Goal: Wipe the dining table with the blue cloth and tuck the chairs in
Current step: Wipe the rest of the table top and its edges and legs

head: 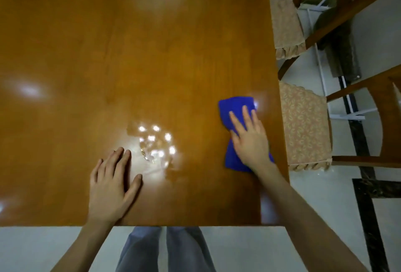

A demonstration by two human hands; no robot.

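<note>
Glossy wooden table; pale tiled floor; two cushioned chairs alongside

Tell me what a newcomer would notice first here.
The bright blue cloth stands out, pressed flat under the right hand near the right edge of the glossy wooden dining table. The left hand lies flat beside a patch of bright glare. Two cushioned chairs stand at the table's right side.
</note>
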